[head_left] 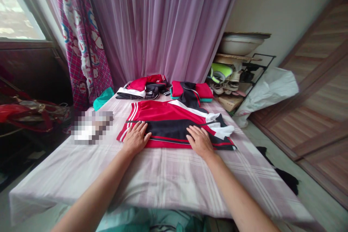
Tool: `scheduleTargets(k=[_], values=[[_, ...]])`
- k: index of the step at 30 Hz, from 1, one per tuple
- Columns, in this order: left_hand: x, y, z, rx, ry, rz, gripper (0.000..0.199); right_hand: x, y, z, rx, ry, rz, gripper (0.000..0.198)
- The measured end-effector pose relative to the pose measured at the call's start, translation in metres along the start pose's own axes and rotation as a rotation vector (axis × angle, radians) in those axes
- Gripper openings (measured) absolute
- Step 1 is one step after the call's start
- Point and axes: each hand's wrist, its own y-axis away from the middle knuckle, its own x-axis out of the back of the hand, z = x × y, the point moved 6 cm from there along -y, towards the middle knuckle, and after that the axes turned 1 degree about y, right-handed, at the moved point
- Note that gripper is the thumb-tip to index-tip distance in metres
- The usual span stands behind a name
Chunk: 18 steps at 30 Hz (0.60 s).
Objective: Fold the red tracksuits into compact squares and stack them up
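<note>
A red, black and white track jacket (168, 129) lies partly folded across the middle of the cloth-covered table. My left hand (136, 137) rests flat on its left end, near the white-striped hem, with the fingers spread. On the right part of the jacket, over the black panel, my right hand (200, 140) lies flat too, fingers stretched out. Some white and black fabric bunches at the jacket's right end. Neither hand grips anything.
Behind the jacket are a loose heap of red, black and white clothes (144, 86) and a folded red and teal stack (202, 90). A teal cloth (103, 98) and a blurred-out item (91, 128) lie left. A shoe rack (239, 76) stands beyond the right edge.
</note>
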Motion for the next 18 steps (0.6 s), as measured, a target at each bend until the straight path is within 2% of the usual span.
scheduleTargets(k=[5,7,9,11,13,18], values=[[0.0,0.0,0.0,0.013,-0.026,-0.004,0.054,-0.006,-0.047,-0.077,0.153,-0.164,-0.097,0.048],[0.0,0.001,0.001,0.012,-0.04,-0.004,0.054,-0.013,-0.061,-0.093,0.159,-0.179,-0.158,0.049],[0.0,0.001,0.001,0.011,-0.044,-0.005,0.054,-0.023,-0.064,-0.093,0.125,-0.155,-0.259,0.051],[0.001,0.001,0.001,0.012,-0.038,-0.004,0.054,-0.033,-0.06,-0.074,0.065,-0.101,-0.35,0.054],[0.001,0.001,0.001,0.011,-0.035,-0.005,0.054,-0.035,-0.052,-0.042,-0.011,-0.044,-0.384,0.055],[0.001,-0.001,0.0,0.004,-0.032,-0.01,0.054,-0.005,-0.047,0.051,-0.181,0.0,-0.268,0.048]])
